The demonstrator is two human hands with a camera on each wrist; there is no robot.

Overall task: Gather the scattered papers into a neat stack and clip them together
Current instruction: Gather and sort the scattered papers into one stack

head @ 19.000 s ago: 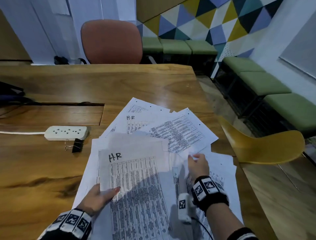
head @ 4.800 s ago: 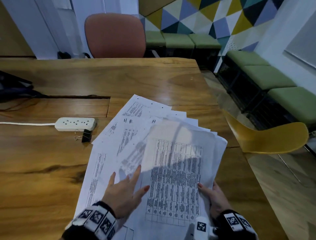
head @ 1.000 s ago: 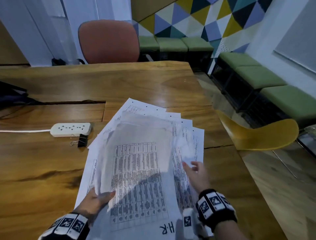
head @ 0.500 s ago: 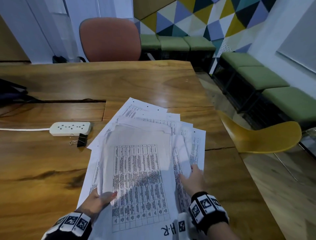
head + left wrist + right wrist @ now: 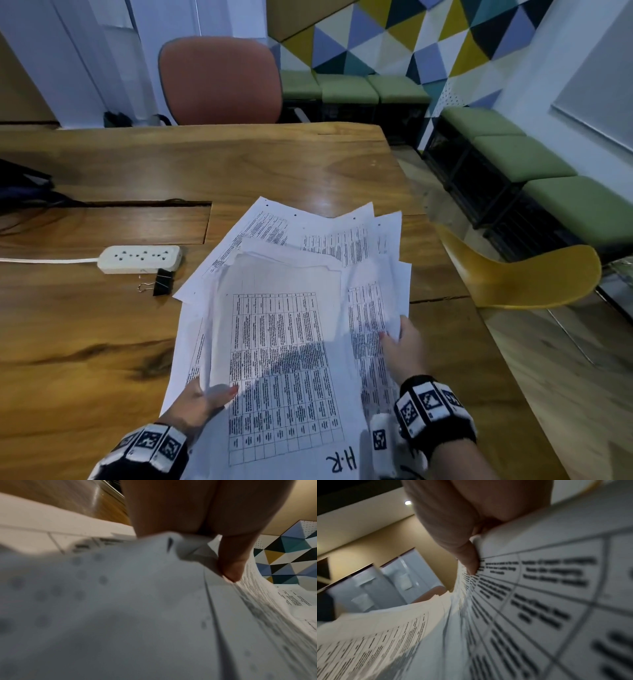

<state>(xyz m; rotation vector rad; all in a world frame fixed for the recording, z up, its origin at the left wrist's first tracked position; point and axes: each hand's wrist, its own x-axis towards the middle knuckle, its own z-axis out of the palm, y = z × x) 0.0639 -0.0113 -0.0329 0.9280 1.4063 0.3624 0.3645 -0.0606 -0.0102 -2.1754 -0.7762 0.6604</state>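
Observation:
A loose pile of printed white papers [image 5: 287, 329] lies fanned on the wooden table [image 5: 85, 342], the top sheet marked "H.R" at its near edge. My left hand [image 5: 202, 401] grips the pile's left side, thumb on top, fingers under the sheets; the left wrist view shows the thumb [image 5: 231, 568] pressing on the papers [image 5: 137, 615]. My right hand [image 5: 400, 346] holds the right edge, thumb on top of the papers [image 5: 539, 588] in the right wrist view. A black binder clip [image 5: 161, 282] lies on the table left of the pile, apart from both hands.
A white power strip [image 5: 140, 258] with its cord sits just behind the clip. A yellow chair [image 5: 520, 277] stands at the table's right edge, a red chair [image 5: 219, 78] at the far side. A dark bag [image 5: 20, 188] lies at far left. Green benches [image 5: 513, 157] line the wall.
My right hand has gone from lying on the sheets to gripping their right edge and lifting it. The fanned sheets have drawn closer together. The left hand keeps its hold.

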